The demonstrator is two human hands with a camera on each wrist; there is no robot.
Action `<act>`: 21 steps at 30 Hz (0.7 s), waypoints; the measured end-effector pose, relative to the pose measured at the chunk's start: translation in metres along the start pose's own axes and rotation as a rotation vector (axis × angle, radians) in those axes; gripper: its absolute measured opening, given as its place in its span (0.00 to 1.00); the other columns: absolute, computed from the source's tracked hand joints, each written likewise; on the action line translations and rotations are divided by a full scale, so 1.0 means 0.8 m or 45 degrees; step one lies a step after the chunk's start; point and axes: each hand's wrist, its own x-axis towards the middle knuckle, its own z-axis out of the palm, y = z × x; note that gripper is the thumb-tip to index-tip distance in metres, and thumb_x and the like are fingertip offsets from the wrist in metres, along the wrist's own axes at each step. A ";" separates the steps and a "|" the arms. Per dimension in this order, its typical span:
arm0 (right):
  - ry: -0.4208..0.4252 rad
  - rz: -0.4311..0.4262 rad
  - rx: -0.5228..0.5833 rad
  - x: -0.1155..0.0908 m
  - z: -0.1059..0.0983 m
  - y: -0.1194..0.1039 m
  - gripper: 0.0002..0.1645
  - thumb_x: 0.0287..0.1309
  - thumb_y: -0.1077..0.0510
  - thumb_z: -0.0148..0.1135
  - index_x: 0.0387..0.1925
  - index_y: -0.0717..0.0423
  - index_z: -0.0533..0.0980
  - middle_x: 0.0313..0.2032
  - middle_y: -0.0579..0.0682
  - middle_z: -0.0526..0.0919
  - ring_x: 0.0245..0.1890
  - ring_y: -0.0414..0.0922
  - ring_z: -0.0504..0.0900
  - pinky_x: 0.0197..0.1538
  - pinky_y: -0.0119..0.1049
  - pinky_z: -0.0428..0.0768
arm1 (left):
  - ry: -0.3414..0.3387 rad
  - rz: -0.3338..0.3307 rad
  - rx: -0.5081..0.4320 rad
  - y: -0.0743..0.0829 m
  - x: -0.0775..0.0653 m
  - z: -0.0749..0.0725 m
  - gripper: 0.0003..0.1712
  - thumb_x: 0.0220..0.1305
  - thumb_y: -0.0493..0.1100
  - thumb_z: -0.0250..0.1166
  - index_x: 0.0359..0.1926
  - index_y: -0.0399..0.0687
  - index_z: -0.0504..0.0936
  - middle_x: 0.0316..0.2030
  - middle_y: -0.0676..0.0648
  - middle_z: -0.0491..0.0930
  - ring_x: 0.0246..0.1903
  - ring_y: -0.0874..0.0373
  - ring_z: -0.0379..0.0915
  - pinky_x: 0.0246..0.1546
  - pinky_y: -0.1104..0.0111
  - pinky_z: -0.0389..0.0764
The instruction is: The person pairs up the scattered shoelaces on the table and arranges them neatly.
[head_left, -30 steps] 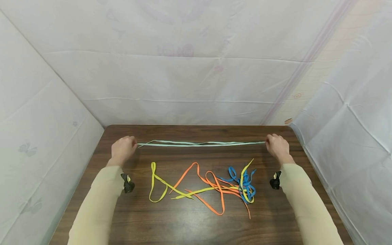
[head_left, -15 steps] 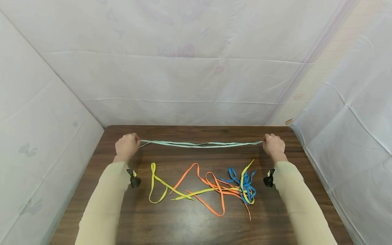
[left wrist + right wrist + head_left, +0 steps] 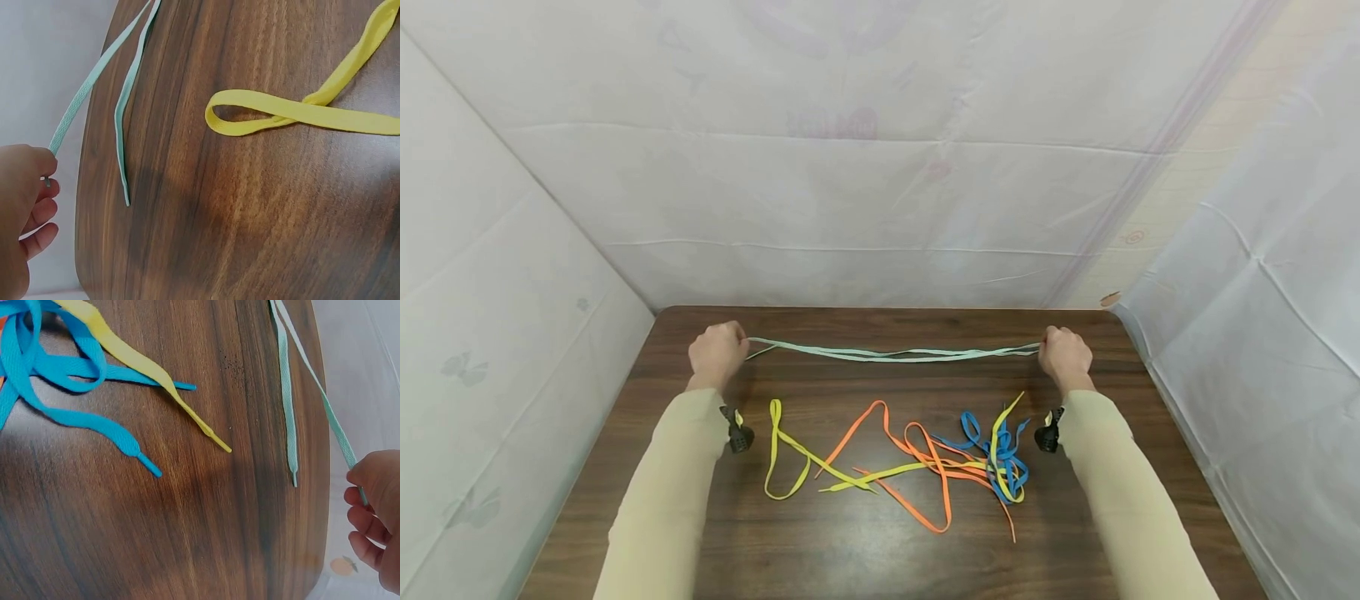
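My left hand [image 3: 718,357] pinches one end of a mint-green shoelace [image 3: 80,95] between thumb and index finger, above the table's back left. At the back right, my right hand [image 3: 1066,358] pinches the other end, its tip poking out below the thumb in the right wrist view. The held lace spans the gap between the hands and sags in the middle. Alongside it, a second mint-green lace [image 3: 287,400] lies on the tabletop, its tipped end loose near the right hand. In the left wrist view, a loose mint-green end [image 3: 121,156] also lies beside the left hand.
Nearer the person, yellow shoelaces [image 3: 790,440], orange shoelaces [image 3: 944,492] and a tangled bunch of blue shoelaces [image 3: 1011,454] overlap on the brown wooden table [image 3: 850,558]. White sheeting [image 3: 865,200] hangs behind the table and at both sides.
Both hands have moved closer together, the left to the right and the right to the left. The held lace now sags more. The coloured laces stay where they were.
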 end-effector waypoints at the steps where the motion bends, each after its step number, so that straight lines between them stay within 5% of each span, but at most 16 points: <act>1: -0.003 0.001 0.001 0.000 0.000 0.000 0.14 0.58 0.58 0.45 0.41 0.61 0.71 0.39 0.63 0.73 0.38 0.61 0.72 0.30 0.53 0.72 | 0.007 -0.004 0.001 0.001 0.001 0.000 0.09 0.57 0.42 0.52 0.32 0.42 0.75 0.25 0.42 0.78 0.16 0.53 0.70 0.11 0.64 0.64; 12: -0.054 0.021 0.036 -0.004 0.003 -0.001 0.15 0.59 0.58 0.44 0.42 0.62 0.70 0.40 0.64 0.73 0.37 0.61 0.73 0.31 0.52 0.72 | -0.039 -0.059 0.008 0.009 0.001 -0.003 0.09 0.56 0.42 0.51 0.32 0.42 0.75 0.25 0.42 0.77 0.18 0.52 0.70 0.12 0.64 0.65; 21: -0.073 -0.005 0.043 -0.012 0.018 0.001 0.15 0.59 0.58 0.43 0.43 0.62 0.71 0.40 0.64 0.73 0.37 0.59 0.74 0.32 0.51 0.73 | -0.109 -0.089 0.001 0.000 -0.014 0.017 0.09 0.57 0.43 0.52 0.30 0.43 0.76 0.28 0.40 0.78 0.24 0.46 0.74 0.15 0.59 0.68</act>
